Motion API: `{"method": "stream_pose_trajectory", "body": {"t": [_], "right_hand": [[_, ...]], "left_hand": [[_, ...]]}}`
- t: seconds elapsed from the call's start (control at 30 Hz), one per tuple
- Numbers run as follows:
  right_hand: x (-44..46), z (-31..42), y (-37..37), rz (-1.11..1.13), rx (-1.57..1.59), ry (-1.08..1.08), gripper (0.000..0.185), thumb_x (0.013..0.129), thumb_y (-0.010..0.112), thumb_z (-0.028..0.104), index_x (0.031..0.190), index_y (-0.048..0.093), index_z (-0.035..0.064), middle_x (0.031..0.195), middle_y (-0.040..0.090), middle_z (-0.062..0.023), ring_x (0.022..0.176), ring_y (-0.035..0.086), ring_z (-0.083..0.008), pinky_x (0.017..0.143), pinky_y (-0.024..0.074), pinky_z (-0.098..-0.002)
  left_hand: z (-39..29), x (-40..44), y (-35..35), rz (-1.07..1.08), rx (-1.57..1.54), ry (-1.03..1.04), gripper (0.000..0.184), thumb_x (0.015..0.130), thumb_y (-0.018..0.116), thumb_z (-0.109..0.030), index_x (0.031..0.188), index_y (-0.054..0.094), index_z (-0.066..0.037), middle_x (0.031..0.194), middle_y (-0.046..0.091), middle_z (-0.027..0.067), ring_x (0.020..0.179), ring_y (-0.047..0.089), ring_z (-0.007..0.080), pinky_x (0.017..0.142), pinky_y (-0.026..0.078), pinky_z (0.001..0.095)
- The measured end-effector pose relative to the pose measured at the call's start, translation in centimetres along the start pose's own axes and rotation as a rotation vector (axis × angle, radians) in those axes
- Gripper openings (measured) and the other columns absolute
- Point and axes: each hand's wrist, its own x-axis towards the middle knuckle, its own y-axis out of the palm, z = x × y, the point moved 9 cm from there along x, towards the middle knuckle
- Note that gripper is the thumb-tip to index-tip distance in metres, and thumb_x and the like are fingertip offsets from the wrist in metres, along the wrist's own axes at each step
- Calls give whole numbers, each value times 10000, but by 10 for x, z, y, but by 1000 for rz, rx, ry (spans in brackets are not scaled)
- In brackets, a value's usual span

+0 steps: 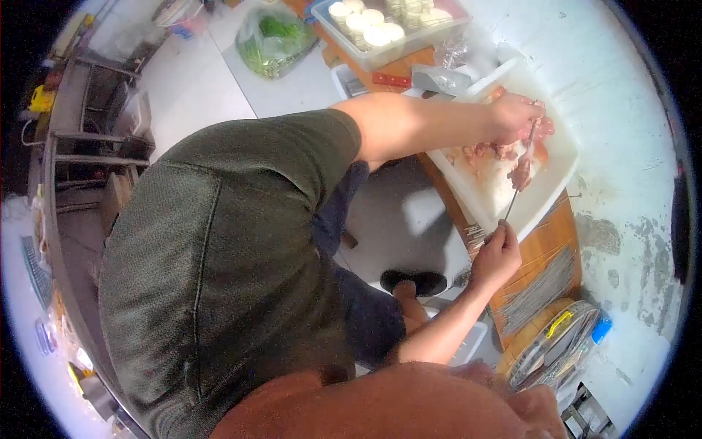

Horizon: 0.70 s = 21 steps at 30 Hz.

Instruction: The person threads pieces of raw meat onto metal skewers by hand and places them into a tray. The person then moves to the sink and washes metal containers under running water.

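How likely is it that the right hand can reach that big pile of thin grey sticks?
Probably yes: the right hand is near the sticks, and nothing seems between them, though it may need to release the skewer it holds.

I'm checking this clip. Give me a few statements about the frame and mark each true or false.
1. The right hand grips the lower end of a skewer. True.
2. The pale tray is on the floor. False: it rests on the wooden tabletop.
3. The red-handled cleaver is in the left hand. False: it lies by the tray, and the left hand is at the upper part of the skewer.
4. A clear bag with something green in it lies on a pale surface. True.
5. The many thin rods lie inside the tray. False: they lie on the tabletop, outside it.
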Motion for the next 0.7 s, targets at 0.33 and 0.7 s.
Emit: {"method": "stream_pose_trajectory", "body": {"t": [0.33, 0.7], "right_hand": [[-1, -1, 6, -37, 52, -6, 275, 918, 554, 148, 1051, 681, -57, 710, 625, -91, 646, 565, -134, 628, 470, -291], [-1, 7, 6, -31, -7, 11, 277, 919, 567, 160, 1058, 681, -51, 775, 690, -163, 673, 632, -181, 637, 514, -330]], "left_hand": [[-14, -31, 23, 41, 103, 1, 233, 935, 544, -71, 1115, 480, 63, 1088, 578, 232, 999, 633, 361, 821, 543, 462], [-18, -27, 15, -123, 156, 101, 187, 930, 539, -114, 1004, 570, 54, 954, 648, 206, 807, 662, 287, 614, 530, 375]]}}
